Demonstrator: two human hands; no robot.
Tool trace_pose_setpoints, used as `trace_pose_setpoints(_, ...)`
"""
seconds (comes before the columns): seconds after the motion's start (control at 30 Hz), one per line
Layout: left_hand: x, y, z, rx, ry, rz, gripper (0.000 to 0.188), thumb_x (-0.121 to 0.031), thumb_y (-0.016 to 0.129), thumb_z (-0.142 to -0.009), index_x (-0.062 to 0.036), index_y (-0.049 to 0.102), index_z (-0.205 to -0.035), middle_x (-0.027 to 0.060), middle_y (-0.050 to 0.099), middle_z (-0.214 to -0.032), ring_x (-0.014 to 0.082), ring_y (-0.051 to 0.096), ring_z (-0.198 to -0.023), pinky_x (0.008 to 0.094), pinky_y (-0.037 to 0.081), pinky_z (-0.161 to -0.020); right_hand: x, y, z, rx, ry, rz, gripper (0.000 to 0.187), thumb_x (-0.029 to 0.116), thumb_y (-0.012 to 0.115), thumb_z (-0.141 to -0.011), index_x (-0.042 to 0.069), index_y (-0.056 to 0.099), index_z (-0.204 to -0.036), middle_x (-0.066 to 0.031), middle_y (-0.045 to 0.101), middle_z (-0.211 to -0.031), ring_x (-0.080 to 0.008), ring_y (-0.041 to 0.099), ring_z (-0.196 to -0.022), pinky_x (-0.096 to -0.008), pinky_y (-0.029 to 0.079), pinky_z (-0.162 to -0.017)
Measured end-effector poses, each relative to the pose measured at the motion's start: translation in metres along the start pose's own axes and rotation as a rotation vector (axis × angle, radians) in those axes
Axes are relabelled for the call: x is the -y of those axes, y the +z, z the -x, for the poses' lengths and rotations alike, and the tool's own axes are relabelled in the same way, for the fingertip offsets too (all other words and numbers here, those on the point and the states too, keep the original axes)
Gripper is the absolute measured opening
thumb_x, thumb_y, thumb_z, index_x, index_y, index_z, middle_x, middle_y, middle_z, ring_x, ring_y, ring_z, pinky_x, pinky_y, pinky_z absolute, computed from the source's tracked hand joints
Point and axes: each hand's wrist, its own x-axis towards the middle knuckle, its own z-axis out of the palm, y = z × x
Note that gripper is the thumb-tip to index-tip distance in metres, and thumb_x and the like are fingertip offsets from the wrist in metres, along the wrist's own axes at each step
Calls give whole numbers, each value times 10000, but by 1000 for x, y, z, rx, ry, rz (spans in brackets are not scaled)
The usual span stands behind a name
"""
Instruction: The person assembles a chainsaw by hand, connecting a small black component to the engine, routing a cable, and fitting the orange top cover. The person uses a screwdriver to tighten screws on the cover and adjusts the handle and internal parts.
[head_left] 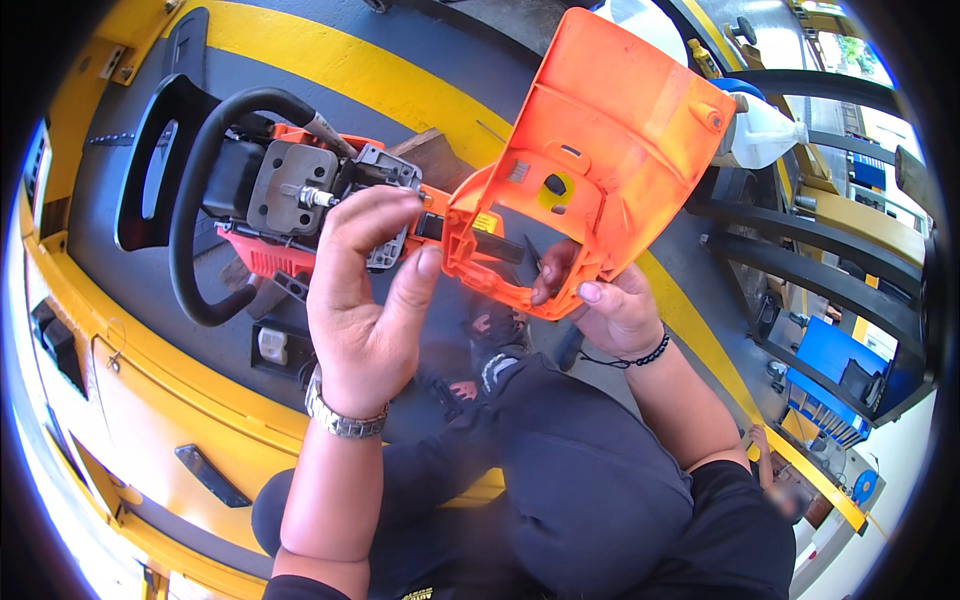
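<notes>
In my right hand (pixel 620 310) is an orange plastic chainsaw cover (pixel 625 130), tilted up with its inner side toward me. The thumb presses its lower rim, and fingertips show through the opening. My left hand (pixel 365 290) stands between the cover and a chainsaw (pixel 290 190), thumb and fingers apart; whether its fingertips touch the cover's near end I cannot tell. The chainsaw lies at the left with its top uncovered, showing a spark plug (pixel 315 197), a grey cylinder cover and a black curved front handle (pixel 183 215).
A yellow metal frame (pixel 190 400) runs along the left, with a dark phone (pixel 212 476) lying on it. Wooden blocks (pixel 432 158) sit beside the saw. White plastic jugs (pixel 762 130) and black metal bars (pixel 810 235) stand at the right. Another person (pixel 775 480) is at the far right.
</notes>
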Motion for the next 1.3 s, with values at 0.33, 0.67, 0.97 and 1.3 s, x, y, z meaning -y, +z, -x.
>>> trace_pose_setpoints(0.33, 7, -10, 2, 36, 144, -174, 360, -101, 774, -923, 14, 555, -663, 115, 684, -954, 180, 630, -776, 285, 512, -727, 7, 9, -6, -19, -10, -91, 513, 259, 681, -976, 17, 488, -1384, -116, 575, -1150, -252, 661, -1029, -399, 569, -917)
trace_pose_setpoints(0.67, 7, 0, 5, 434, 168, -118, 464, -58, 788, -858, -41, 421, -574, 121, 691, -841, 218, 618, -667, 317, 469, -594, 8, 10, -11, -35, -34, -157, 419, 116, 637, -944, 9, 524, -1332, -118, 616, -1148, -239, 673, -1049, -407, 570, -943)
trace_pose_setpoints(0.97, 14, 11, 10, 485, 186, -125, 471, -73, 844, -793, -79, 426, -578, 93, 687, -797, 216, 630, -655, 325, 473, -578, 3, 8, -19, 2, -177, 44, 616, 93, 687, -922, 20, 420, -1472, -115, 612, -1157, -232, 638, -1095, -406, 514, -1015)
trace_pose_setpoints(1.3, 4, 52, 49, 582, 15, -121, 704, -244, 767, -858, -95, 484, -1485, 102, 701, -926, 316, 686, -826, 426, 538, -785, -6, 0, -17, -58, -137, 212, 357, 71, 664, -958, -7, 538, -1284, -117, 586, -1154, -247, 617, -1104, -426, 509, -1017)
